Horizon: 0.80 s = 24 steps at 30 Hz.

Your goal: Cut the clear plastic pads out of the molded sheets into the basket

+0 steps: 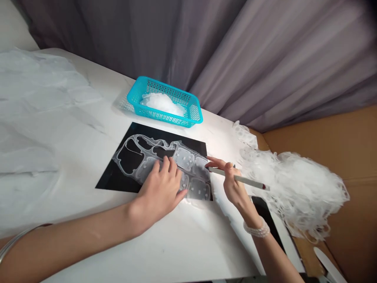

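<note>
A white surface [88,208] stretches below a grey curtain [265,59], with a heap of clear plastic scraps [294,192] off its right side and a blue basket [138,92] holding more scraps at its far edge. On a black board [108,182] lies a clear moulded sheet [184,157], held down by the person's left hand [159,192], its fingers [166,165] open and spread on the plastic. The right hand [232,184], just beside it, has its fingers [213,159] closed around a white pen [244,180], one end at the sheet. A pearl bracelet [256,230] circles the right wrist.
</note>
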Available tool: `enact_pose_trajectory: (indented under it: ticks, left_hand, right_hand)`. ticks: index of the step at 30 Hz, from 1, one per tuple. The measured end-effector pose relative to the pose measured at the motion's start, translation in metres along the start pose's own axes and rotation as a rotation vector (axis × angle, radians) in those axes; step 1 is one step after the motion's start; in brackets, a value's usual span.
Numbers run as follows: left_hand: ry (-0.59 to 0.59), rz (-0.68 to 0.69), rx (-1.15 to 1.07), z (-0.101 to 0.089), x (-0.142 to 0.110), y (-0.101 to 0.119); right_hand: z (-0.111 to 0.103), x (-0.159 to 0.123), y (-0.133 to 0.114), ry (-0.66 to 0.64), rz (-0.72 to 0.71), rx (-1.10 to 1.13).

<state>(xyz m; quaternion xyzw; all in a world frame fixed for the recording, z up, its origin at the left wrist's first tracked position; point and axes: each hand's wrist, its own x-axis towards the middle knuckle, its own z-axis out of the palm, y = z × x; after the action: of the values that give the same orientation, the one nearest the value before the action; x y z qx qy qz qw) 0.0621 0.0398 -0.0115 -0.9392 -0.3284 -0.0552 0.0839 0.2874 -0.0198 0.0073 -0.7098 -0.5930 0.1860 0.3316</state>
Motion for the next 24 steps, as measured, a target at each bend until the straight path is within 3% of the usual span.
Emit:
enact_pose_trajectory:
  ticks: [4,7,13,17,24]
  left_hand:
    - [0.080,0.062,-0.007,-0.003,0.004,0.012]
    - [0.061,0.163,-0.125,0.004,0.007,0.033]
    - [0.024,0.117,-0.101,0.010,0.009,0.064]
    - [0.019,0.114,-0.096,0.010,0.006,0.065]
    - [-0.021,0.110,-0.084,0.009,0.007,0.067]
  right_hand:
    - [-0.002,-0.006,0.004,-0.029,-0.006,0.025]
    - [-0.001,-0.008,0.004,-0.061,0.023,0.057]
    - [-0.008,-0.015,0.011,-0.125,0.058,0.048]
    - [-0.010,-0.026,0.019,-0.211,-0.029,0.016]
    - [-0.004,-0.030,0.022,-0.218,-0.261,-0.071]
